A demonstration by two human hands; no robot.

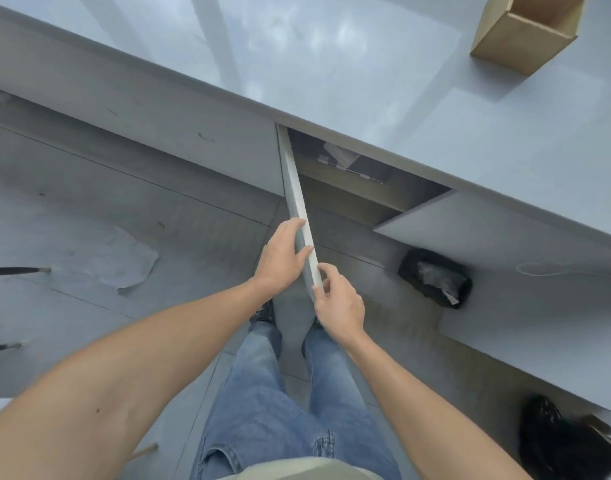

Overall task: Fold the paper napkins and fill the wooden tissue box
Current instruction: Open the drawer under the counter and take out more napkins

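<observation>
A grey cabinet door (299, 199) under the counter stands swung out towards me, seen edge-on. My left hand (282, 255) grips its outer edge from the left, fingers wrapped over the top. My right hand (338, 303) pinches the same edge lower down from the right. Inside the cabinet a clear plastic packet with white paper (345, 161) lies on a wooden shelf (352, 192). The wooden tissue box (525, 32) stands open-topped on the grey counter (331, 64) at the far right.
A second cabinet door (470, 223) to the right is also swung out. A black bag with scraps (434, 277) sits on the floor near it, another black bag (567, 441) at the lower right. A torn paper sheet (124, 261) lies on the floor to the left.
</observation>
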